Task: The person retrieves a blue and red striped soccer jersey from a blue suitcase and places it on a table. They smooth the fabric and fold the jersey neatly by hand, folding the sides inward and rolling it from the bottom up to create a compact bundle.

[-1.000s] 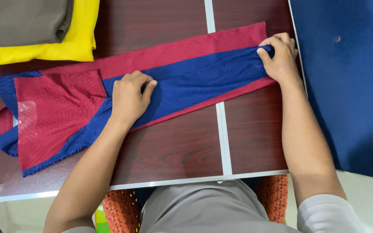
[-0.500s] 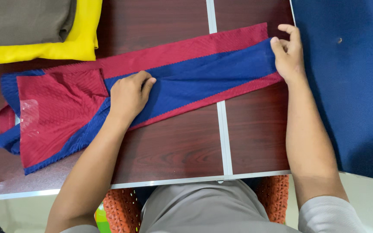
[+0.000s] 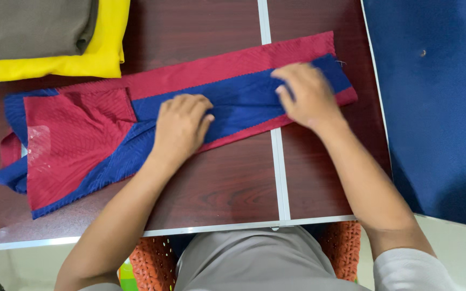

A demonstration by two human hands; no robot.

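While our left hand [image 3: 182, 125] lies flat and open on the folded red-and-blue knit garment [image 3: 233, 94] stretched across the dark wood-grain table [image 3: 217, 183], our right hand [image 3: 304, 94], blurred, presses it open-palmed; we should smooth outward evenly, avoiding wrinkles.

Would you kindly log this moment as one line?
left hand: flat on red-and-blue knit garment | right hand: on its blue panel | surface: dark wood-grain table
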